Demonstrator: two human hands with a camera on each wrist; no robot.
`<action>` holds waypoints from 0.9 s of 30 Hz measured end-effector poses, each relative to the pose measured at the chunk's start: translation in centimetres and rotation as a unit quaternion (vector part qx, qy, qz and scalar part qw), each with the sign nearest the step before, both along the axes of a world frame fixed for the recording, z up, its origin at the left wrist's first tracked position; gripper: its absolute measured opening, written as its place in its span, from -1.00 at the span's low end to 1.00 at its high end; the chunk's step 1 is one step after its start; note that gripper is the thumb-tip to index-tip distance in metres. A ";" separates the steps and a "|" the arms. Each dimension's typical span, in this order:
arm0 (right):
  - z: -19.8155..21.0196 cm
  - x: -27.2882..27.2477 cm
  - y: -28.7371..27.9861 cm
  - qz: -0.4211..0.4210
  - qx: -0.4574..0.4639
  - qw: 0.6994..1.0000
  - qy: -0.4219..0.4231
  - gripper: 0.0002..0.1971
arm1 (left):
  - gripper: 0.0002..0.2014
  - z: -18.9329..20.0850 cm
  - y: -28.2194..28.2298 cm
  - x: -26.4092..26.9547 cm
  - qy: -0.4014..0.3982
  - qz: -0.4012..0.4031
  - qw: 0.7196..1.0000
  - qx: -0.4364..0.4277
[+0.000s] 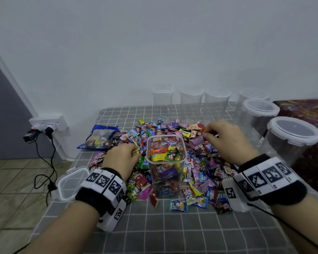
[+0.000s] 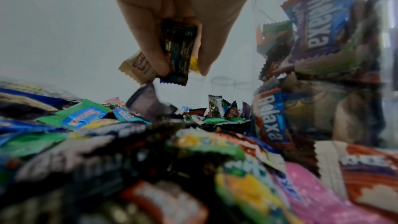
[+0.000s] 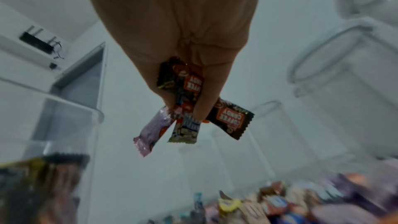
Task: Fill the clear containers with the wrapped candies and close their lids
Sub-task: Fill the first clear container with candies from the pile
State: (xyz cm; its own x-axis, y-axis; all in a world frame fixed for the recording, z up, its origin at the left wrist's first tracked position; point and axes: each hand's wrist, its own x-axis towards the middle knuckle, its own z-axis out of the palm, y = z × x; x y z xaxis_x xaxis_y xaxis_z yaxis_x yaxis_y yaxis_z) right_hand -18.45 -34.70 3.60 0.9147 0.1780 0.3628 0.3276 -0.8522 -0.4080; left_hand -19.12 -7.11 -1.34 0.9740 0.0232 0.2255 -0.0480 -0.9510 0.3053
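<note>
**Both hands lift sweets beside a near-full container**

A grey grid-patterned counter (image 1: 173,231) carries a broad pile of wrapped candies (image 1: 200,162), spread around a tall clear container (image 1: 166,167) that stands upright in the middle, open-topped and packed nearly to the rim. Six empty clear containers (image 1: 290,140) line the far and right edges, those at the right with lids on. A loose lid (image 1: 70,184) lies flat at the counter's left edge, and a torn blue candy bag (image 1: 99,138) rests beyond it beside the pile. The left hand (image 1: 120,158) sits just left of the open container, its fingers curled around a dark wrapper (image 2: 178,52), with a cream and a yellow one also pinched. The right hand (image 1: 228,140) hovers over the pile to the container's right, fingertips pinching several pieces (image 3: 187,108), among them a lilac wrapper and coffee candies.
</note>
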 end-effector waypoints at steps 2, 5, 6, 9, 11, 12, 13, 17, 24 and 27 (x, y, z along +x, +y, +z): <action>1.2 -0.4 0.6 0.018 0.014 0.999 -0.026 -0.89 | -0.72 0.0 0.1 0.0 -0.003 0.000 1.000 -0.010; 2.6 -1.1 1.8 0.046 0.045 0.995 -0.078 -0.91 | -0.71 -0.1 0.2 0.0 -0.002 0.000 1.000 -0.013; 3.0 -1.3 2.3 0.060 0.057 0.992 -0.097 -0.92 | -0.72 -0.1 0.2 0.0 -0.003 0.001 1.000 -0.015; 3.5 -1.9 3.7 0.102 0.064 0.984 -0.129 -0.92 | -0.72 -0.1 -0.1 0.0 -0.011 -0.002 1.000 -0.014; 3.5 -2.3 4.7 0.129 0.053 0.982 -0.130 -0.88 | -0.72 0.0 -0.2 -0.1 -0.012 -0.004 1.000 -0.008; 3.4 -2.5 5.1 0.143 0.045 0.981 -0.126 -0.86 | -0.72 0.1 -0.3 -0.2 -0.013 -0.005 1.000 -0.005; 3.2 -2.7 5.6 0.155 0.037 0.980 -0.120 -0.83 | -0.72 0.1 -0.4 -0.2 -0.014 -0.005 1.000 -0.005; 1.9 -2.9 7.2 0.199 0.003 0.975 -0.099 -0.80 | -0.73 0.2 -0.4 -0.4 -0.014 -0.005 1.000 -0.005; 1.1 -3.1 7.9 0.212 -0.005 0.973 -0.091 -0.80 | -0.73 0.1 -0.3 -0.3 -0.008 -0.005 1.000 -0.003; 1.0 -2.9 7.9 0.207 0.028 0.975 -0.080 -0.71 | -0.72 0.1 -0.3 -0.4 -0.007 -0.008 1.000 -0.016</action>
